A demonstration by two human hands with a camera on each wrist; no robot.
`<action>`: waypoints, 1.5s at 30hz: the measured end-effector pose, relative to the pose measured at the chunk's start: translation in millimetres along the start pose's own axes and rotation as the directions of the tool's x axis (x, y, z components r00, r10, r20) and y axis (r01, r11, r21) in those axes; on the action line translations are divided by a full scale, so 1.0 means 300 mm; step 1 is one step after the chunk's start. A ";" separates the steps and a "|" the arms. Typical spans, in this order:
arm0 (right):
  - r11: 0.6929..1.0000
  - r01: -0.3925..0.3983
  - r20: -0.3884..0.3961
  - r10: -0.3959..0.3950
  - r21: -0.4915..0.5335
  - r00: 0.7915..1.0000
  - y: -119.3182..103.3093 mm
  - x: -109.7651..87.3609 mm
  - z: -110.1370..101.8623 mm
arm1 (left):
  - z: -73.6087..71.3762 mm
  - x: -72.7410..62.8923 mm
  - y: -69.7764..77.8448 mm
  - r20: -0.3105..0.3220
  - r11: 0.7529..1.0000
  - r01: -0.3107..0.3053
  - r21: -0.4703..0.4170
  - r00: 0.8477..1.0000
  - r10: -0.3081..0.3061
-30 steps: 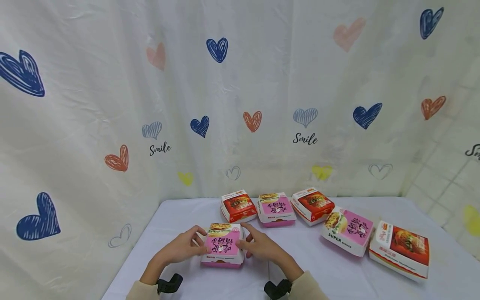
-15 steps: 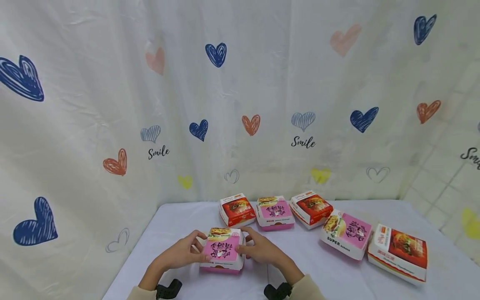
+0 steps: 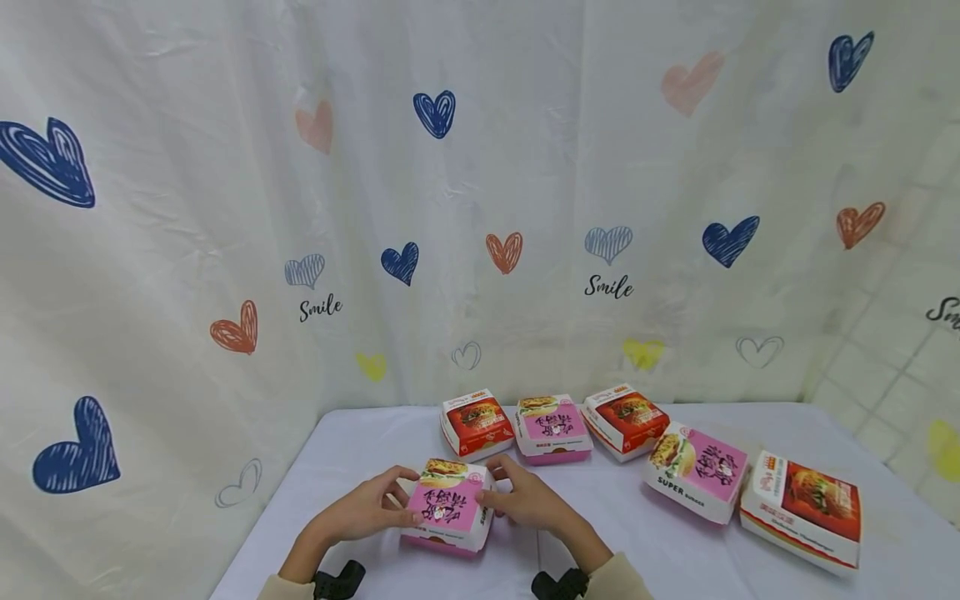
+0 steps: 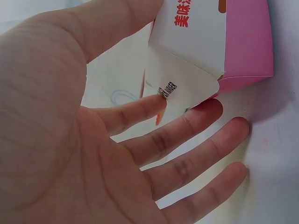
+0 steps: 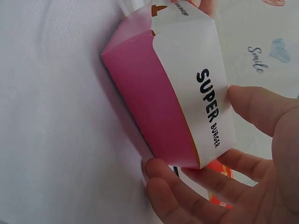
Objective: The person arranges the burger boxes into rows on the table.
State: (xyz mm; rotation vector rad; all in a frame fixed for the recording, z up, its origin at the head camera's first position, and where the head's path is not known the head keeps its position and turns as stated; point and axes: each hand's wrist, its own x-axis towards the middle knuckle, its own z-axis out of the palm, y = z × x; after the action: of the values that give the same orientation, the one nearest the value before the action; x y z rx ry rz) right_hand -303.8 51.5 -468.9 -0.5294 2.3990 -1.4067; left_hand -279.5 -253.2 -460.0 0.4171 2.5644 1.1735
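White plastic-looking curtain [image 3: 525, 167], printed with blue, red, pink and yellow hearts and the word "Smile", fills the background before me. At its foot spreads the surface [image 3: 585, 500], covered in white cloth. To the far right lies a red-and-white cardboard food box [image 3: 801, 512], just beside a pink-and-white cardboard box [image 3: 697, 472]. Along the back, three more cartons form a loose row — a left red carton [image 3: 477, 424], a middle pink carton [image 3: 553, 427] and a right red carton [image 3: 626, 420].

On the near left part of the surface, between my hands, is a square pink-and-white cardboard burger box [image 3: 447, 507], its lid folded down and its body turned slightly askew. My left hand [image 3: 363, 508] grips its left front corner, thumb in front and fingers [image 4: 187, 123] spread along the side. My right hand [image 3: 528, 500] grips the right side — thumb at the lid's edge, the other fingers [image 5: 191, 200] around the back corner. Smallest of all, black "SUPER BURGER" lettering [image 5: 209, 107] marks its right flap.
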 end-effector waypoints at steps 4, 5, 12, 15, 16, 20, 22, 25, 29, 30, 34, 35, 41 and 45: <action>1.000 0.020 -0.005 -0.020 -0.024 1.000 -0.010 -0.008 -0.004 | 0.001 -0.004 -0.002 0.006 1.000 -0.005 -0.001 1.000 0.005; 0.999 0.021 -0.006 -0.021 -0.028 1.000 -0.011 -0.010 -0.004 | 0.001 -0.005 -0.001 0.006 1.000 -0.005 0.001 1.000 0.005; 0.999 0.011 -0.013 -0.012 -0.044 1.000 -0.003 -0.012 -0.008 | 0.006 -0.005 0.004 0.015 1.000 -0.007 0.009 1.000 0.007; 0.999 0.022 -0.014 -0.023 -0.047 1.000 0.002 -0.011 -0.010 | 0.006 -0.002 0.007 0.018 1.000 -0.012 0.006 1.000 0.012; 0.999 0.026 -0.013 -0.026 -0.047 1.000 0.003 -0.011 -0.011 | 0.005 -0.001 0.007 0.019 1.000 -0.016 0.005 1.000 0.016; 0.998 0.029 -0.007 -0.029 -0.056 1.000 0.005 -0.009 -0.015 | 0.001 0.002 0.009 0.021 1.000 -0.024 -0.001 0.999 0.025; 0.997 0.030 -0.003 -0.030 -0.066 1.000 0.005 -0.009 -0.017 | 0.000 0.003 0.009 0.021 1.000 -0.026 -0.009 0.999 0.026; 0.997 0.027 0.004 -0.027 -0.077 1.000 0.006 -0.008 -0.021 | 0.001 0.002 0.008 0.020 0.999 -0.023 -0.023 1.000 0.023; 0.996 0.026 0.014 -0.025 -0.086 1.000 0.008 -0.009 -0.023 | 0.002 0.002 0.003 0.021 0.999 -0.020 -0.037 1.000 0.020; 0.996 0.029 0.016 -0.027 -0.088 0.999 0.008 -0.009 -0.024 | 0.002 0.002 0.002 0.021 0.999 -0.019 -0.039 1.000 0.020; 0.995 0.050 0.029 -0.048 -0.083 0.998 0.012 -0.010 -0.025 | 0.001 0.002 -0.004 0.009 0.999 -0.020 -0.046 1.000 0.020; 0.995 0.055 0.033 -0.053 -0.079 0.998 0.012 -0.010 -0.026 | 0.000 0.002 -0.005 0.005 0.999 -0.021 -0.048 1.000 0.022; 0.995 0.070 0.052 -0.066 -0.073 0.996 0.010 -0.013 -0.030 | -0.005 0.006 -0.019 -0.014 0.998 -0.025 -0.061 1.000 0.025; 0.995 0.081 0.054 -0.077 -0.066 0.996 0.006 -0.013 -0.033 | -0.007 0.015 -0.030 -0.024 0.998 -0.024 -0.058 0.999 0.023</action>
State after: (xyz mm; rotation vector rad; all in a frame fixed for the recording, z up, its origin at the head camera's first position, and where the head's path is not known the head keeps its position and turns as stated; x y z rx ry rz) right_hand -305.1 61.7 -465.6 -0.6760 2.4168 -1.3297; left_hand -285.6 -258.8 -466.3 0.4238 2.5441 1.2649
